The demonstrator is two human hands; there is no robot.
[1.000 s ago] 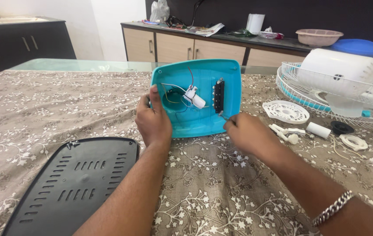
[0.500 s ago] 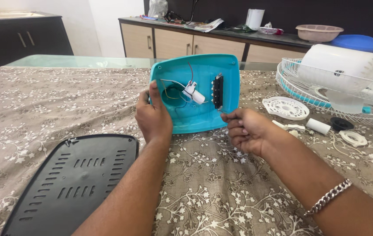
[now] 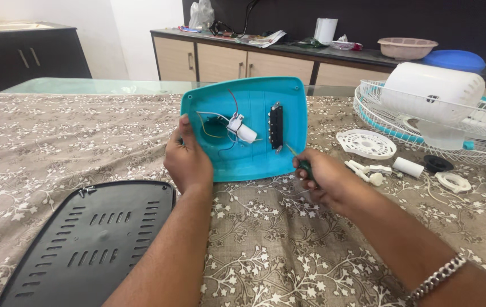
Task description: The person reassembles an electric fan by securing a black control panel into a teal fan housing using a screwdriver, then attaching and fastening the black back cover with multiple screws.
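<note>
A turquoise plastic fan base shell (image 3: 254,159) stands tilted on its edge on the table, its hollow inside facing me. Inside it are coloured wires, a white capacitor (image 3: 242,130) and a black switch block (image 3: 276,126). My left hand (image 3: 186,159) grips the shell's left edge. My right hand (image 3: 321,177) is closed on a small green-handled screwdriver (image 3: 298,161), whose thin tip points up toward the bottom of the switch block.
A black vented base cover (image 3: 86,244) lies at the front left. To the right are a white round grille piece (image 3: 366,144), small white and black fan parts (image 3: 408,166), and a fan guard with white motor housing (image 3: 433,94). Cabinets with clutter stand behind.
The shell and my left hand have shifted slightly left. My right hand drew back from the switch block, then closed around the screwdriver, its tip angled up at the block.
</note>
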